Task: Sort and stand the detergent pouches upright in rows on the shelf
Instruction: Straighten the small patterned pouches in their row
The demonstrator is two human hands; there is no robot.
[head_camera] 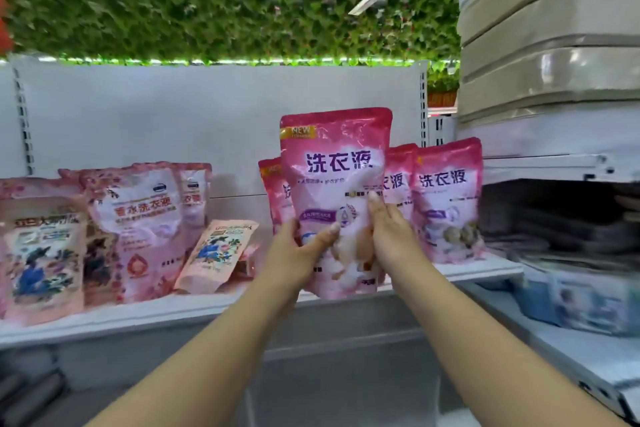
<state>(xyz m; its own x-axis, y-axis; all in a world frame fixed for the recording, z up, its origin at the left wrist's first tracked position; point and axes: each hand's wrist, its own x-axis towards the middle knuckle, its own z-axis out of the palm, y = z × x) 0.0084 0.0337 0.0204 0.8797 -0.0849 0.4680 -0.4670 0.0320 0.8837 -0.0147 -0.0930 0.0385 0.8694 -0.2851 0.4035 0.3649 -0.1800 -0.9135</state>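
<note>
Both hands hold a bright pink detergent pouch upright at the front edge of the white shelf. My left hand grips its lower left side. On its lower right side sits my right hand. Behind it stand three matching pink pouches, the clearest at the right, one partly hidden at the left. At the shelf's left stand paler pink pouches and a floral one. A small floral pouch leans tilted in the middle.
The shelf has a white back panel with slotted uprights. A stack of beige plastic bins sits on a higher shelf at the right, with dark goods under it. Blue packs lie on a lower right shelf. Green foliage covers the ceiling.
</note>
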